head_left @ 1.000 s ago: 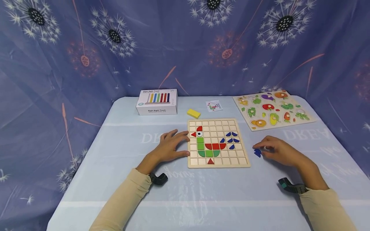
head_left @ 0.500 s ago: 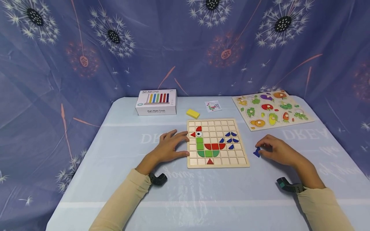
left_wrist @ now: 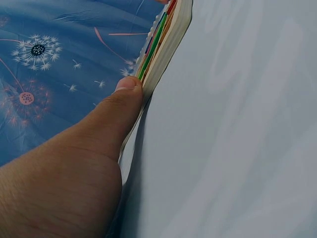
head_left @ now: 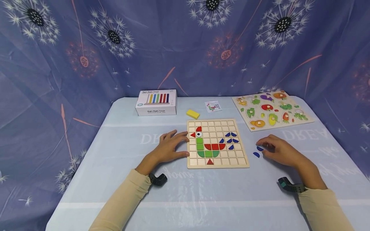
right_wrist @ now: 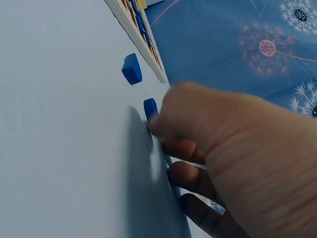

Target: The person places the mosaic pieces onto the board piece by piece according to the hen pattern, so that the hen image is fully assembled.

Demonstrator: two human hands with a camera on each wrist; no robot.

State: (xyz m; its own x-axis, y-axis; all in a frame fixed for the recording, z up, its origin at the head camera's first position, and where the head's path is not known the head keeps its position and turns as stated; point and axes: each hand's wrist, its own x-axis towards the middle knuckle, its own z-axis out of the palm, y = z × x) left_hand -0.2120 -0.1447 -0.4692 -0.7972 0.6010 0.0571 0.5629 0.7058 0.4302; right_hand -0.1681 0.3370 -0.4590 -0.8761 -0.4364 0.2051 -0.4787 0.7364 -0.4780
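Note:
The square wooden grid board [head_left: 228,162] lies flat on the table, with red, green and blue pieces set in a bird shape. At its left edge rests my left hand [head_left: 170,147], fingers spread and thumb straight. The left wrist view shows that thumb [left_wrist: 126,91] against the board's side [left_wrist: 166,54]. Right of the board, my right hand [head_left: 278,150] has its thumb and forefinger at a blue half-round piece [head_left: 259,149], pinching it low over the table. A second blue half-round piece [head_left: 256,155] lies just beside it. The right hand's other fingers are curled under.
Behind the board are a yellow block [head_left: 193,114], a small picture card [head_left: 213,106] and a white box [head_left: 156,109]. A vegetable peg puzzle [head_left: 263,115] lies at the back right. A patterned blue curtain [head_left: 173,48] hangs behind the table.
The two blue pieces, together at first, have turned and come apart beside the right hand's fingertips. The right hand has shifted slightly; the left hand and board stay in place.

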